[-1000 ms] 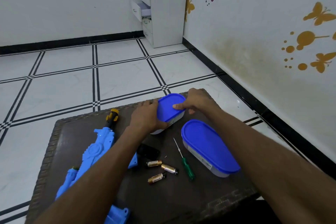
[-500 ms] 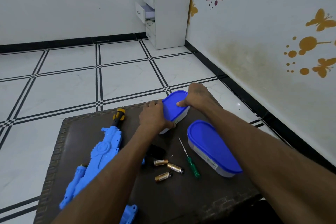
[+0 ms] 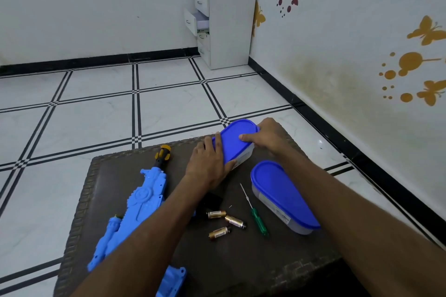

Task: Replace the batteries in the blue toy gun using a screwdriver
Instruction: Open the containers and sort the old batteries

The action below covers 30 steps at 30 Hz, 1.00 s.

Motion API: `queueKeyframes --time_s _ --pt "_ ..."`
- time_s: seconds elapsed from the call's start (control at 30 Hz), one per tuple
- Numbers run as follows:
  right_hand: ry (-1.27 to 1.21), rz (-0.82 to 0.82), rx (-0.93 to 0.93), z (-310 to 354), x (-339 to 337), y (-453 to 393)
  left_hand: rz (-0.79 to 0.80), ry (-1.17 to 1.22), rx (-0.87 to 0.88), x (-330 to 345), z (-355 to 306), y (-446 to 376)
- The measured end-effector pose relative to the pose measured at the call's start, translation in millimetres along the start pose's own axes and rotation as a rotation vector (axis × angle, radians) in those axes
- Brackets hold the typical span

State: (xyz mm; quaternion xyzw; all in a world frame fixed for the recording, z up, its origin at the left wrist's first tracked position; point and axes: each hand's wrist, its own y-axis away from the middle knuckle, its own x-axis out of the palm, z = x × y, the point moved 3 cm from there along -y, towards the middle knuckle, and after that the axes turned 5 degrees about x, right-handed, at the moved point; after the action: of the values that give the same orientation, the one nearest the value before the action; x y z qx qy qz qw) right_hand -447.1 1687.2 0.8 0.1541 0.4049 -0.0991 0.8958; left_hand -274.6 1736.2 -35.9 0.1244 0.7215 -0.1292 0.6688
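Observation:
The blue toy gun (image 3: 142,202) lies on the left of the dark table (image 3: 241,260), its yellow and black muzzle pointing away. Three gold batteries (image 3: 226,223) lie loose near the middle, with a green-handled screwdriver (image 3: 255,214) just to their right. A small black piece (image 3: 212,200) sits under my left forearm. At the table's far edge stands a blue-lidded container (image 3: 237,140). My left hand (image 3: 207,164) grips its near left end. My right hand (image 3: 268,137) holds its right side with the thumb on the lid.
A second, larger blue-lidded container (image 3: 282,198) stands on the right of the table next to the screwdriver. Another blue toy part (image 3: 173,279) lies at the near edge. A white drawer unit (image 3: 226,29) stands in the room's corner, on the tiled floor.
Both hands have stayed on the far container, which has barely moved. The view has shifted slightly.

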Motion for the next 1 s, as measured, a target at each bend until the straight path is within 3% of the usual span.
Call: queueKeyframes --time_s 0.1,0.43,0.63,0.73,0.83,0.9,1.0 --pt "-0.153 0.010 0.035 -5 1 5 0.009 0.015 0.017 2 2 2" --pt "-0.330 0.029 0.061 -7 1 30 -0.054 0.275 0.032 0 4 10" --pt "-0.055 0.014 -0.094 -2 -2 42 -0.347 0.980 -0.185 -23 17 27" --pt "0.002 0.028 -0.166 7 3 54 -0.367 1.253 -0.325 -25 41 49" --pt "0.117 -0.041 -0.386 20 15 75 -0.339 1.442 -0.544 -23 69 81" --pt "0.188 0.044 -0.481 25 29 95 -0.313 1.511 -0.644 -24 86 109" --pt "0.490 0.328 -0.477 14 55 122 -0.279 1.677 -0.747 -20 105 151"
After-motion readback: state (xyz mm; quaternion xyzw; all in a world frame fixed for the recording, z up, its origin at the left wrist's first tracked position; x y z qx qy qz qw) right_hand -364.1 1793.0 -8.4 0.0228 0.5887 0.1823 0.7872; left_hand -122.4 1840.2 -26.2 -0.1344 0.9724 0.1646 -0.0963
